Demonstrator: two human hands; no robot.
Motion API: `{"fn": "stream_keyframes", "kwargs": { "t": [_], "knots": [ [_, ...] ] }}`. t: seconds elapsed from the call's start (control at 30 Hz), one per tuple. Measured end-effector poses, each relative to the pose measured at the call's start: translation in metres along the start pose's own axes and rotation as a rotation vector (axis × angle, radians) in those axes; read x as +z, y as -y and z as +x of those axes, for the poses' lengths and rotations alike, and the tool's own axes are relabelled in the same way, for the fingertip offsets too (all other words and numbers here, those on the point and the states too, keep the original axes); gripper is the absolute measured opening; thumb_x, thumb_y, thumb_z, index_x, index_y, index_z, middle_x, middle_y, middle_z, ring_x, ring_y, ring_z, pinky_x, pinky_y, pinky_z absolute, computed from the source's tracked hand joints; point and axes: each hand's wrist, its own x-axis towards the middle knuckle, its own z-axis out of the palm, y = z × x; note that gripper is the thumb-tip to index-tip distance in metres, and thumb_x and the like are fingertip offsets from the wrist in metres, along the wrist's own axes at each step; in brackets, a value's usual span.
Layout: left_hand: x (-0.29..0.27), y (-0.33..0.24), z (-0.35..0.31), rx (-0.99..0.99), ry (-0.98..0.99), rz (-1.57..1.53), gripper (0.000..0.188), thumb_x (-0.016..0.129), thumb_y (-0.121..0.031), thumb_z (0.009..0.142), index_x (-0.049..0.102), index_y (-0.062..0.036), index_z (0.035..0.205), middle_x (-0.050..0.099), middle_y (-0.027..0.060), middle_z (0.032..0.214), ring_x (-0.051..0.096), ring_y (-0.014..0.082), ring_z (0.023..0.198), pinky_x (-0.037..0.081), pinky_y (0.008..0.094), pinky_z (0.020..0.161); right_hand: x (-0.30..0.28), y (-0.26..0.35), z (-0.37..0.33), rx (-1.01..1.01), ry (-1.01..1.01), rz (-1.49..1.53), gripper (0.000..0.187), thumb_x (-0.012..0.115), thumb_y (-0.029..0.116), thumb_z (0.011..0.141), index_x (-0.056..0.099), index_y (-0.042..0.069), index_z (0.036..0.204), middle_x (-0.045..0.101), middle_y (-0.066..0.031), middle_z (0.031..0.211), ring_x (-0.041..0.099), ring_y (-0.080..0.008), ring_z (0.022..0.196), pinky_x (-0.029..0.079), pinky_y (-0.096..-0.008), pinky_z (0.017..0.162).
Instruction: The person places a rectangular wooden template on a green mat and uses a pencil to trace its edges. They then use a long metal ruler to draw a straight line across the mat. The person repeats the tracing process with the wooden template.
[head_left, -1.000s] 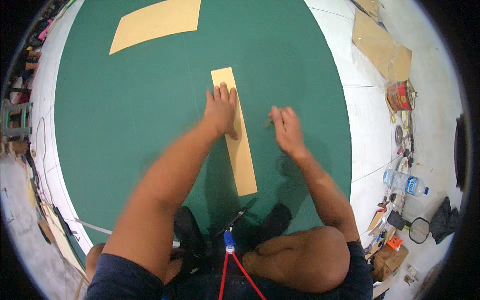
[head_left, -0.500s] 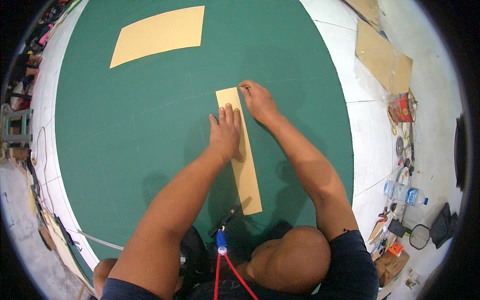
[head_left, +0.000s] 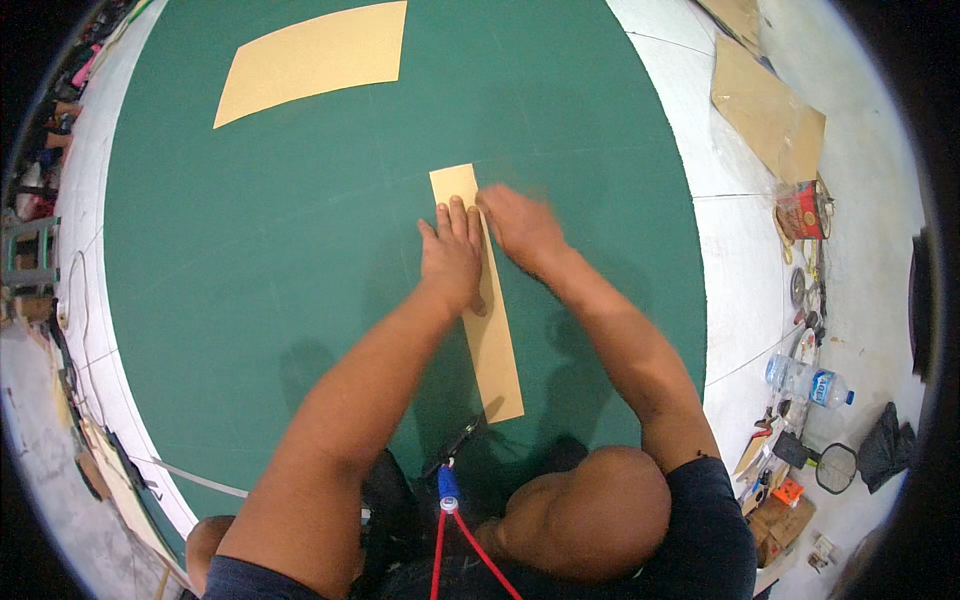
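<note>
A long, narrow strip of tan card (head_left: pixel 497 370) lies on a wide green cloth (head_left: pixel 230 260), running away from me. My left hand (head_left: pixel 452 258) rests flat on its far half, fingers stretched forward and spread. Close against the strip's right edge, my right hand (head_left: pixel 522 230) is closed in a pinch and smeared by motion. Whatever its fingertips hold is hidden or too small to name. A larger tan card panel (head_left: pixel 312 66) with curved long edges lies on the cloth at the far left. Faint pale lines cross the cloth.
White floor tiles (head_left: pixel 740 260) border the cloth. Along the right stand cardboard (head_left: pixel 765 110), a red tin (head_left: pixel 803 212), a plastic bottle (head_left: pixel 810 382) and various tools. A grey stool (head_left: pixel 30 250) stands at the left. A red lanyard (head_left: pixel 438 550) hangs before me.
My right hand has slid from the strip's far right corner a little toward me along its edge. My left hand stays pressed on the strip. The view has shifted slightly.
</note>
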Motion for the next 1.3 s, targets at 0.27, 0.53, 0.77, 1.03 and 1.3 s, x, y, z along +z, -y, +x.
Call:
{"fn": "stream_keyframes", "kwargs": {
  "t": [0.27,0.53,0.77,1.03,1.3],
  "knots": [
    [0.004,0.002,-0.002,-0.031,-0.028,-0.006,0.154,0.096,-0.065,0.051,0.014,0.0022,0.163,0.018,0.0271,0.169,0.025,0.0433,0.155,0.03,0.0625,0.12,0.008,0.034,-0.114,-0.01,0.078,0.072,0.018,0.056,0.011,0.098,0.058,0.008,0.115,0.064,-0.0148,0.113,0.066,-0.0389,0.099,0.056,-0.0487,0.083],
    [-0.004,-0.002,0.003,-0.022,0.015,-0.042,0.16,0.097,-0.065,0.047,0.011,0.0021,0.164,0.015,0.0272,0.17,0.023,0.0432,0.156,0.028,0.0631,0.12,0.0,0.023,-0.107,-0.176,0.112,-0.012,0.019,0.056,0.013,0.092,0.057,0.007,0.11,0.061,-0.0141,0.103,0.067,-0.038,0.095,0.057,-0.049,0.076],
    [0.004,-0.002,0.002,-0.032,-0.015,-0.007,0.162,0.097,-0.067,0.044,0.011,0.0019,0.163,0.015,0.0278,0.169,0.024,0.0439,0.156,0.028,0.0645,0.119,0.008,0.064,-0.225,-0.104,0.165,0.13,0.025,0.056,0.016,0.092,0.058,0.006,0.115,0.062,-0.0142,0.107,0.066,-0.0369,0.099,0.056,-0.048,0.085],
    [0.0,0.001,0.001,-0.034,-0.022,-0.017,0.162,0.098,-0.065,0.043,0.012,0.0,0.164,0.015,0.0273,0.169,0.021,0.0431,0.156,0.021,0.0666,0.122,0.0,0.071,-0.218,0.162,0.098,0.199,0.032,0.059,0.021,0.094,0.066,0.007,0.121,0.063,-0.0137,0.097,0.064,-0.0354,0.098,0.052,-0.0486,0.088],
    [0.019,-0.02,-0.034,0.095,-0.354,0.075,0.119,0.094,-0.048,0.064,0.034,-0.0079,0.158,0.033,0.0217,0.163,0.034,0.0394,0.151,0.028,0.0589,0.121,0.026,0.09,-0.253,-0.001,0.001,-0.045,0.033,0.064,0.02,0.092,0.068,0.009,0.123,0.062,-0.0069,0.086,0.063,-0.0271,0.081,0.049,-0.0436,0.072]
  ]
}}
